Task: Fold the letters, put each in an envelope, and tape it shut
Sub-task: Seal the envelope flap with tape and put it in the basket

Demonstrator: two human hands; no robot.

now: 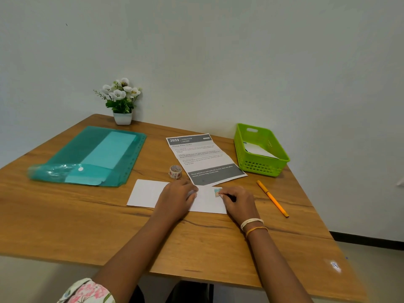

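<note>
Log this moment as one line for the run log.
step: taping envelope | left hand: presses white envelope flat | right hand: pinches tape piece at flap | tape roll: on table, apart | printed letter: unfolded

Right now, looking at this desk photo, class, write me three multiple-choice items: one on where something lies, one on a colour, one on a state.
1. Where does the tape roll lie?
A. in the basket
B. on the table, left of the printed sheet
C. on the folder

2. What colour is the basket?
A. green
B. red
C. blue

3. What is the right hand doing?
A. holding the pen
B. resting flat on bare table
C. pressing a piece of tape at the edge of the white envelope

Answers:
1 B, the roll stands on the wood beside the sheet's lower left edge.
2 A, its slotted walls are bright green.
3 C, its fingertips are on the small coloured piece at the envelope's top edge, while the left hand steadies the envelope; the pen lies untouched to the right.
</note>
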